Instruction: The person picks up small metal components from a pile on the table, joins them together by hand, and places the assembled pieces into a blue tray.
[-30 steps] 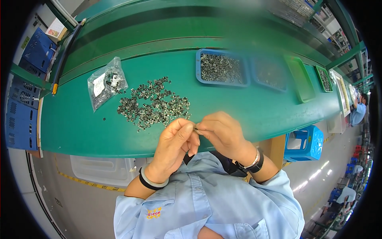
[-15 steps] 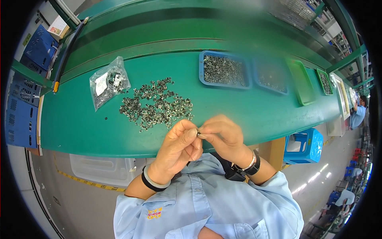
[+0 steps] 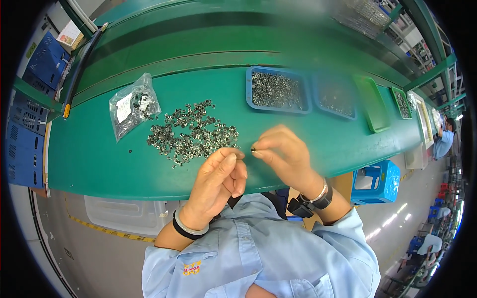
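Note:
My right hand (image 3: 285, 156) pinches a small dark metal part (image 3: 253, 150) between thumb and forefinger, above the near side of the green bench. Just left of it is my left hand (image 3: 217, 176), a small gap between the two. Its thumb presses on the forefinger and the other fingers curl in; whether something sits in that pinch is hidden. Beyond my left hand spreads a loose heap of small shiny metal parts (image 3: 191, 134) on the bench. A clear plastic bag (image 3: 126, 119) with a white label and more such parts lies to the heap's left.
A blue tray (image 3: 278, 110) full of small metal parts stands at the back, beside a blurred second blue tray (image 3: 340, 115) holding some. Farther right are a green tray (image 3: 380, 121) and a small green bin (image 3: 408, 115) of parts. A blue stool (image 3: 380, 184) stands below the bench's right edge.
My hands were together at one small part. Now they are apart: the right has moved slightly right and up with the part, and the left slightly left.

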{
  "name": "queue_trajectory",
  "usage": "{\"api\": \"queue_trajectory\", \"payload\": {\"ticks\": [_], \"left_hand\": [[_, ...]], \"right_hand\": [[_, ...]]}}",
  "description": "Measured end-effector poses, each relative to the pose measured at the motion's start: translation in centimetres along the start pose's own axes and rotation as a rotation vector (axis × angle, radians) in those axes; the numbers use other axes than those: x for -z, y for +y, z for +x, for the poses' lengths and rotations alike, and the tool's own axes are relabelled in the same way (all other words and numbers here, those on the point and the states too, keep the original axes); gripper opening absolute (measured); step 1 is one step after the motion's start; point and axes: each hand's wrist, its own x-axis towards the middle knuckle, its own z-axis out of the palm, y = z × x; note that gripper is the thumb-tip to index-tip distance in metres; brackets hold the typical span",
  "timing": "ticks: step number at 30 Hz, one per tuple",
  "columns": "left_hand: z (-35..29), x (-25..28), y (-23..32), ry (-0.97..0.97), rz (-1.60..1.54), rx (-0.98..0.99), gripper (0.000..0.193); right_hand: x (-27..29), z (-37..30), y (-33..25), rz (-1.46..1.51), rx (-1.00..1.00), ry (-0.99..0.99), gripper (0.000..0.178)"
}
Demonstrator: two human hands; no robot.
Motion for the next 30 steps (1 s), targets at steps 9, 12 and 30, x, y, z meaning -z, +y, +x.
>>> {"api": "queue_trajectory", "payload": {"ticks": [9, 12, 30], "left_hand": [[-0.1, -0.6, 0.7, 0.070, 0.080, -0.014, 0.022], [-0.1, -0.5, 0.7, 0.086, 0.065, -0.030, 0.019], [0.0, 0.0, 0.5, 0.191, 0.420, -0.188, 0.012]], "right_hand": [[-1.7, 0.3, 0.1, -0.010, 0.091, 0.061, 0.020], [-2.2, 0.1, -0.2, -0.022, 0.068, 0.074, 0.021], [-2.1, -0.9, -0.6, -0.125, 0.003, 0.042, 0.020]]}}
